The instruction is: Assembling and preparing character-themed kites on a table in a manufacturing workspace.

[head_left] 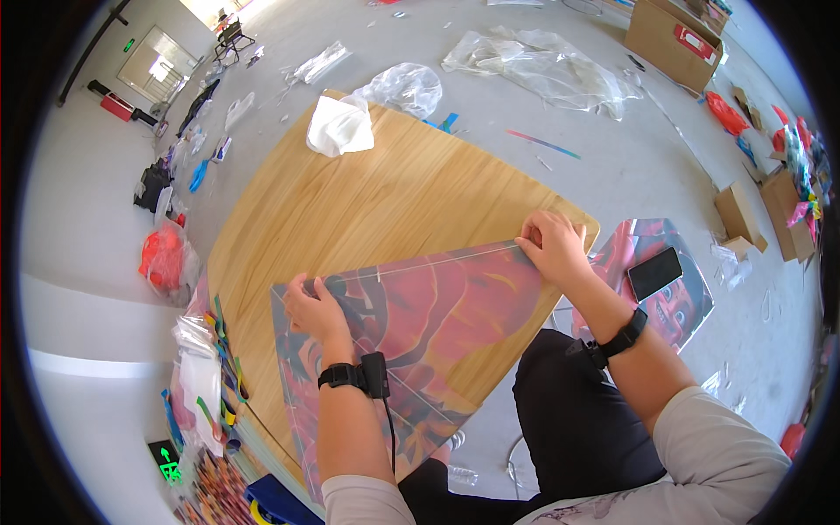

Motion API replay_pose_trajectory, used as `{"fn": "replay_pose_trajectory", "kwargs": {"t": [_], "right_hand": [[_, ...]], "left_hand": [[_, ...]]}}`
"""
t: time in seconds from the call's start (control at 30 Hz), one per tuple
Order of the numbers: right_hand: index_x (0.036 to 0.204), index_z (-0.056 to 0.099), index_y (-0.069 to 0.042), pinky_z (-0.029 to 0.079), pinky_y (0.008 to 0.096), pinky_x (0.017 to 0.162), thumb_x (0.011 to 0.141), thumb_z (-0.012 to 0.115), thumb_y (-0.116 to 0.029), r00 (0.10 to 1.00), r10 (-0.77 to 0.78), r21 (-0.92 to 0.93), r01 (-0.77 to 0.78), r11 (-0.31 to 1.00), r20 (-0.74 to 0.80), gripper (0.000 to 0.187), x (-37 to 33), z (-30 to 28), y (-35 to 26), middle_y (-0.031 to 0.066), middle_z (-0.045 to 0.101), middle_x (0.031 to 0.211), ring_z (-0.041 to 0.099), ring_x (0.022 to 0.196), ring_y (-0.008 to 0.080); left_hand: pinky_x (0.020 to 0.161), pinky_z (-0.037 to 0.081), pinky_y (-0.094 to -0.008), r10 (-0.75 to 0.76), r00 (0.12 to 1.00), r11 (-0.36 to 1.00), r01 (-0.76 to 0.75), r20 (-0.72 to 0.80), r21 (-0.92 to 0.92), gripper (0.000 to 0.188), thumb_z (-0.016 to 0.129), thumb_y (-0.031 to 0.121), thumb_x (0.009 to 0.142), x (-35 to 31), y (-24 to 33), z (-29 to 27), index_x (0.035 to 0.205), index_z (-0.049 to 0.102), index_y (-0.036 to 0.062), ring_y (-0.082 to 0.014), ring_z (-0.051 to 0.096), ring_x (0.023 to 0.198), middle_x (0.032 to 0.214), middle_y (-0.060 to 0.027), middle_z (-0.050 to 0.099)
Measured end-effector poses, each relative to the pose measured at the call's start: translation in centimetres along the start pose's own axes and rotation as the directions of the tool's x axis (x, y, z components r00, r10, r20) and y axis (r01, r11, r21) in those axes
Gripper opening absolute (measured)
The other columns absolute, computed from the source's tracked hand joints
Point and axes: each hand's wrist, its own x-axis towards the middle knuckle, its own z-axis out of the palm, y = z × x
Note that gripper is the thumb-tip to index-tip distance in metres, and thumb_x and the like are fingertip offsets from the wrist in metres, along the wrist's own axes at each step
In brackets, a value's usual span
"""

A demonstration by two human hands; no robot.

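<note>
A thin printed sheet [437, 302] in dark red, purple and grey lies on the wooden table [411, 188]. A narrow pale line runs along its far edge, and other thin lines cross it. My left hand [313, 311] is at the sheet's far left corner, its fingers curled onto the edge. At the far right corner, my right hand [553, 248] pinches the edge between thumb and bent fingers. Black bands circle both wrists, and a cable hangs from the left one. My left forearm covers part of the sheet.
A crumpled white bag [339, 127] sits on the table's far end. To the right, a phone [654, 274] lies on another printed sheet [687, 306]. Clear plastic [542, 70] and cardboard boxes [672, 44] are on the floor. Colourful strips and sticks [223, 490] stand at the left.
</note>
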Motion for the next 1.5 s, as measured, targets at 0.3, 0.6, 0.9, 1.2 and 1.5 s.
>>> {"fn": "replay_pose_trajectory", "kwargs": {"t": [0.3,0.6,0.9,1.2,1.5], "right_hand": [[0.088,0.062,-0.014,0.033,0.0459,0.086,0.085,0.076,-0.021,0.999,0.026,-0.006,-0.026,1.0,0.038,0.015,0.4,-0.2,0.3,-0.0014,0.061,0.081,0.058,0.094,0.0234],[0.085,0.065,-0.014,0.035,0.0455,0.086,0.084,0.076,-0.021,0.998,0.032,-0.008,-0.031,0.999,0.055,0.013,0.7,-0.5,0.3,-0.0016,0.066,0.08,0.061,0.09,0.0212],[0.089,0.065,-0.013,0.036,0.0464,0.089,0.085,0.075,-0.022,0.987,0.063,0.032,-0.068,0.997,0.145,0.013,1.2,-1.4,0.2,0.0005,0.068,0.084,0.062,0.095,0.0231],[0.099,0.063,-0.005,0.042,0.0246,0.061,0.099,0.066,-0.017,0.979,0.153,0.667,-0.025,0.745,-0.134,0.012,0.9,-0.6,1.0,-0.003,0.058,0.08,0.049,0.069,0.0038],[0.123,0.065,-0.012,0.046,0.0381,0.092,0.087,0.064,-0.004,0.638,-0.751,0.166,0.733,0.66,0.171,0.037,1.4,5.4,-12.3,0.0044,0.066,0.114,0.059,0.111,0.0264]], "left_hand": [[0.095,0.043,-0.0499,-0.036,0.996,0.999,0.038,0.08,-0.022,0.024,0.069,0.014,0.092,1.7,-1.5,0.3,0.116,0.066,0.0155,-0.029,0.058,0.114,0.114,-0.0053,0.063],[0.109,0.044,-0.0443,0.502,0.83,0.864,-0.494,0.245,-0.098,0.035,0.058,0.006,0.095,-0.9,-1.3,-1.3,0.128,0.063,-0.0036,-0.0384,0.058,0.126,0.139,-0.0228,0.059],[0.124,0.023,-0.0444,0.451,0.761,0.862,-0.507,0.466,-0.004,0.061,0.045,0.031,0.106,-3.3,-0.9,-2.5,0.155,0.035,-0.0026,-0.0322,0.029,0.153,0.164,-0.0201,0.032],[0.124,0.021,-0.046,0.534,0.794,0.832,-0.555,0.291,-0.01,0.054,0.041,0.027,0.106,-4.1,-1.6,-3.2,0.154,0.04,0.0021,-0.0306,0.033,0.151,0.159,-0.0161,0.041],[0.121,0.026,-0.0458,0.506,0.834,0.862,-0.496,0.22,-0.103,0.048,0.046,0.019,0.098,-4.3,-2.1,-3.1,0.144,0.054,0.0049,-0.0272,0.042,0.144,0.153,-0.0101,0.051]]}}
